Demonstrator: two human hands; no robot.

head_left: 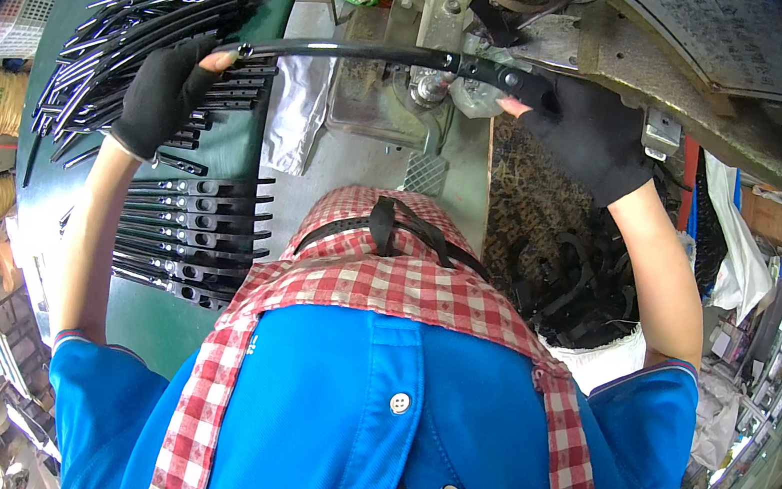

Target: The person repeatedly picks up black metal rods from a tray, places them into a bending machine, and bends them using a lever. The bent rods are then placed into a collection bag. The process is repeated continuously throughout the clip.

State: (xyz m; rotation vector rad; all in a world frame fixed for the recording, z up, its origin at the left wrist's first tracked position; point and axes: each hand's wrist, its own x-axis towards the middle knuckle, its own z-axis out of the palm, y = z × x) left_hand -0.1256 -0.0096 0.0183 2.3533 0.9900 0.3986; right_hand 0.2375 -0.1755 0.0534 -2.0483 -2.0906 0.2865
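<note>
A long, slightly curved black metal tube (359,50) spans across in front of me, level with the machine. My left hand (165,99), in a black fingerless glove, pinches its left end with the thumb on top. At the other end, a flat holed bracket (507,78) is gripped by my right hand (594,138), gloved the same way. The right fingers are partly hidden, with the thumb tip showing below the bracket. Below the tube's right half are a round metal fixture (429,86) and a clear plastic bag (476,98).
Many black tubes (155,27) lie heaped on the green table (153,315) at left. Nearer is a neat row of tubes with holed ends (202,221). A machine plate (718,86) overhangs at right. Black curved parts (572,282) fill a white sack (607,356) below.
</note>
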